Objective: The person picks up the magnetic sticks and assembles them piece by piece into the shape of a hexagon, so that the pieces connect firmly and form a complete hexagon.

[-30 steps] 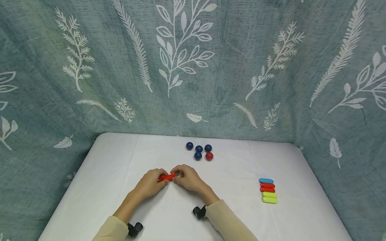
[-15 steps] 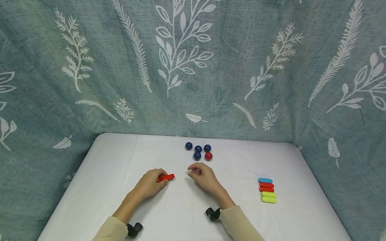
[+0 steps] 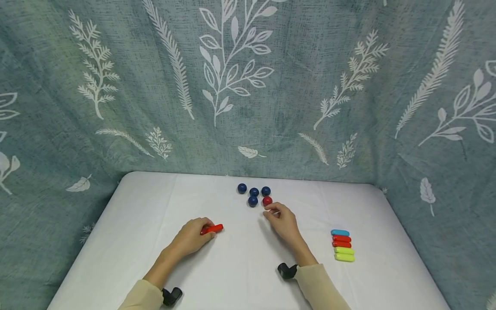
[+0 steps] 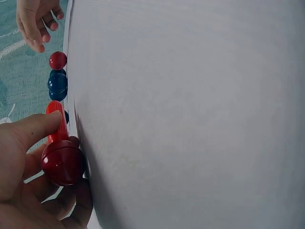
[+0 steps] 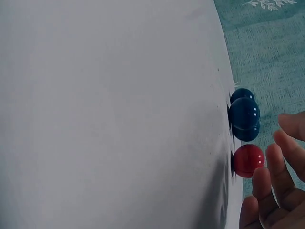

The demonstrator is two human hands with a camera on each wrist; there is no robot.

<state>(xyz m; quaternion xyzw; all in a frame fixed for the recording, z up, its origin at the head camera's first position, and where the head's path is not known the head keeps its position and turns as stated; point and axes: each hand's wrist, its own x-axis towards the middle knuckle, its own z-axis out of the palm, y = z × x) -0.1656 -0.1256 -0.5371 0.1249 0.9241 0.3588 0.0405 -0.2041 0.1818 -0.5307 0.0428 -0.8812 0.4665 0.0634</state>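
Note:
My left hand [image 3: 192, 237] pinches a red stick [image 3: 217, 228] between thumb and fingers, left of the table's middle. In the left wrist view a dark red ball [image 4: 63, 164] sits at the near end of this stick, among the fingers. My right hand [image 3: 285, 224] is beside the loose red ball [image 3: 267, 201], thumb and fingers apart and loosely bent, holding nothing. In the right wrist view its fingertips [image 5: 261, 175] come close to that red ball; whether they touch it I cannot tell.
Several dark blue balls [image 3: 253, 201] lie beside the red one near the table's back edge. At the right, a column of short sticks holds one blue [image 3: 340, 233], two red [image 3: 341, 238] and two yellow-green [image 3: 344, 257]. A patterned green curtain [image 3: 248, 107] hangs behind the white table [image 3: 147, 206].
My right hand has left the free end of the red stick and moved right and back to the loose red ball. The left hand stays in place with its stick.

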